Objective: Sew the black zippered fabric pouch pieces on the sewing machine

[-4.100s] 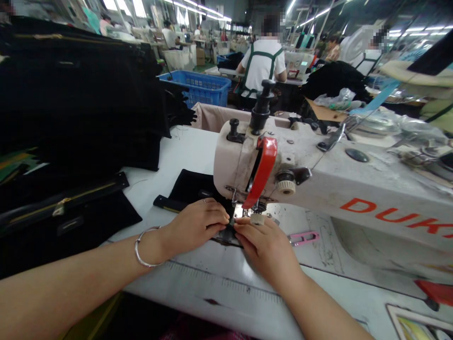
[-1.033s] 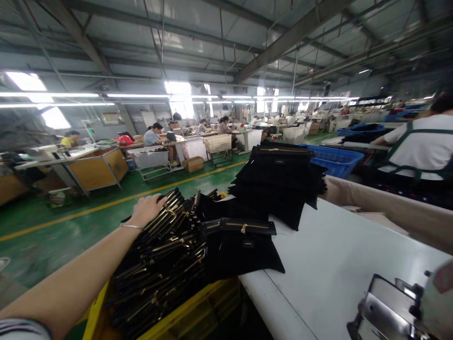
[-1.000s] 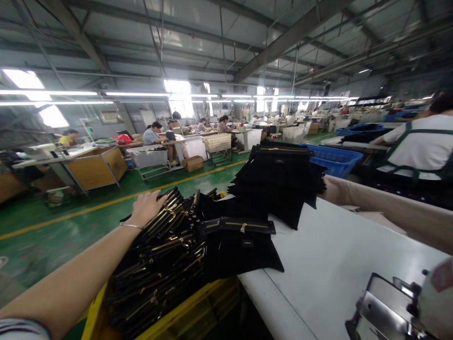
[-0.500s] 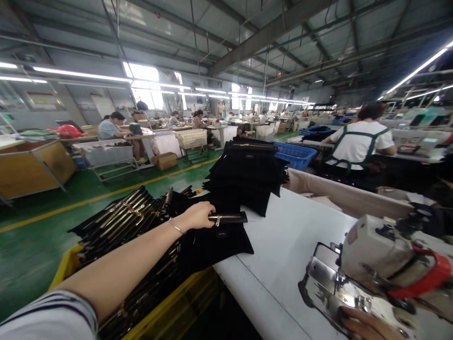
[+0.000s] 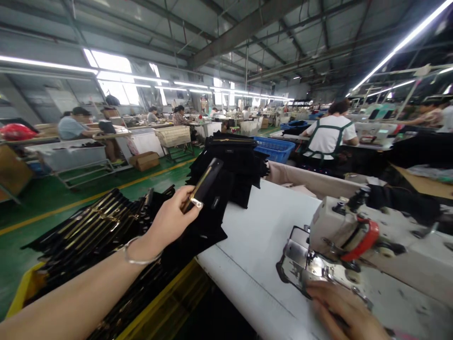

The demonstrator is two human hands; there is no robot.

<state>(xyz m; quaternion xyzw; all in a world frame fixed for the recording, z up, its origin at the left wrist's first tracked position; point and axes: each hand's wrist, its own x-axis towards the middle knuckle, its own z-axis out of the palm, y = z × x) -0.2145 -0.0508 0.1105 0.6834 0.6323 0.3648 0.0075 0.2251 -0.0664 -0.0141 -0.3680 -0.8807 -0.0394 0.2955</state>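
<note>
My left hand (image 5: 172, 218), with a silver bangle at the wrist, is closed on the zippered edge of a black fabric pouch (image 5: 214, 189). The pouch is lifted and tilted, its gold zip and pull showing by my fingers and a small label on its front. Under it, more black fabric lies at the table's left edge. Beyond stands a stack of black zippered pouches (image 5: 231, 153). My right hand (image 5: 345, 307), slightly blurred, rests at the metal plate of a sewing machine (image 5: 327, 226) with a red guard, fingers outstretched and apart, holding nothing visible.
A yellow crate (image 5: 166, 304) at the left holds a pile of black pouches with gold zips (image 5: 102, 219). Behind the white table (image 5: 255, 250) are a fabric-lined bin (image 5: 311, 177) and a blue basket (image 5: 274, 150). A co-worker (image 5: 329, 134) sits farther back at the right.
My left hand has raised the zippered edge of the pouch off the fabric and turned it upward. My view has swung right, and more of my right hand shows at the machine.
</note>
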